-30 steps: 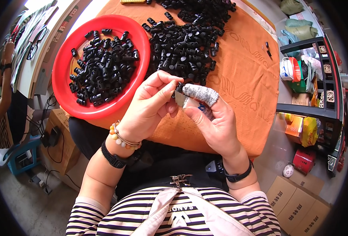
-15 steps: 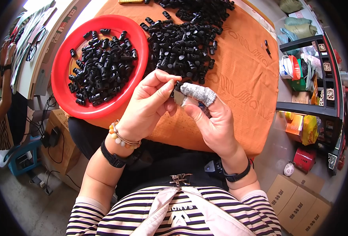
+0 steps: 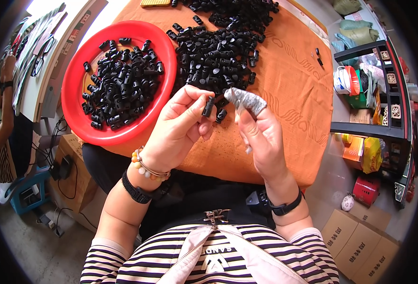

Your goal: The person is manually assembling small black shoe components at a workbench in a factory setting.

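My left hand [image 3: 185, 113] is closed, pinching one small black plastic cord lock [image 3: 208, 107] upright between thumb and fingertips. My right hand [image 3: 263, 135] is just to its right, thumb and index finger apart, with nothing plainly held. A grey knitted cover [image 3: 249, 100] wraps its index finger, whose tip points toward the left hand. Between the hands another black cord lock [image 3: 221, 116] is visible against the orange cloth [image 3: 284, 132]. Just beyond lies a large heap of the same cord locks [image 3: 213, 57]. To the left, a round red tray [image 3: 168, 94] holds many more.
Two black pieces [image 3: 318, 57] lie apart near the cloth's right edge. A dark shelf rack [image 3: 374, 128] with bags and tubs stands at right, above cardboard boxes [image 3: 355, 246]. Cables and a blue stool [image 3: 29, 194] are on the left. A yellow item [image 3: 155, 3] lies at the far edge.
My right hand has drawn back to the right, away from the left, uncovering the cord lock in the left fingertips and another one beside it. The left hand has hardly moved.
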Motion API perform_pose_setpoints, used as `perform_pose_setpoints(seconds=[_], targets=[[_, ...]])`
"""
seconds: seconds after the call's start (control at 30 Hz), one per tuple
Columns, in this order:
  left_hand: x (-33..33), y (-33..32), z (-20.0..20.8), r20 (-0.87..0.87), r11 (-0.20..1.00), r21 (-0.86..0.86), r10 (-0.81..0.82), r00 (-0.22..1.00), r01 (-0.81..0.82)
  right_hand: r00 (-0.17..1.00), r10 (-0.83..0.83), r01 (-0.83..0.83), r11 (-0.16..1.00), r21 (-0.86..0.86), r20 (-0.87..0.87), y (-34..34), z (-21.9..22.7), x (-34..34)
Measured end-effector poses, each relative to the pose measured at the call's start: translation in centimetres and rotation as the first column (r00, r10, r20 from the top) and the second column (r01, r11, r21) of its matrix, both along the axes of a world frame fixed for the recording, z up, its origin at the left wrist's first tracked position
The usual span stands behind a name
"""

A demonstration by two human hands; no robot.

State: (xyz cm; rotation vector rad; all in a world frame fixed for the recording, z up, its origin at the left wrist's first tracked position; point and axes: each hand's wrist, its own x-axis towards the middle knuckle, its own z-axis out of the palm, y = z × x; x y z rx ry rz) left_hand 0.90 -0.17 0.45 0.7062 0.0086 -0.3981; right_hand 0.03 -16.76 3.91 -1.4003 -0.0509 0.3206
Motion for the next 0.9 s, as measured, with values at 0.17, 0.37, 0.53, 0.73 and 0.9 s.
perform_pose_setpoints(seconds=[0.17, 0.37, 0.53, 0.73, 0.9], targets=[[0.0, -0.2, 0.2, -0.041, 1.000, 0.018, -0.016, 0.999, 0.016, 0.995, -0.053, 0.051, 0.998, 0.023, 0.088, 0.8, -1.2, 0.8], [-0.1, 0.3, 0.4, -0.016, 1.000, 0.008, -0.025, 1.000, 0.025, 0.999, -0.035, 0.034, 0.991, 0.128, 0.005, 1.6, -0.8, 1.4], [0.8, 2.1, 1.0, -0.031, 0.977, 0.003, 0.213, 0.977, -0.213, 0.989, -0.126, 0.124, 0.992, 0.036, 0.072, 0.0, -2.0, 1.5], [1.7, 5.3, 2.5, 0.013, 0.798, 0.000, 0.602, 0.798, -0.602, 0.959, -0.045, 0.124, 0.955, -0.271, 0.279, -0.5, -4.5, 1.0], [1.2, 4.7, 2.0, 0.131, 0.889, -0.020, 0.456, 0.880, -0.458, 0.942, 0.053, 0.154, 0.810, -0.566, 0.332, 0.4, -4.1, 0.8]])
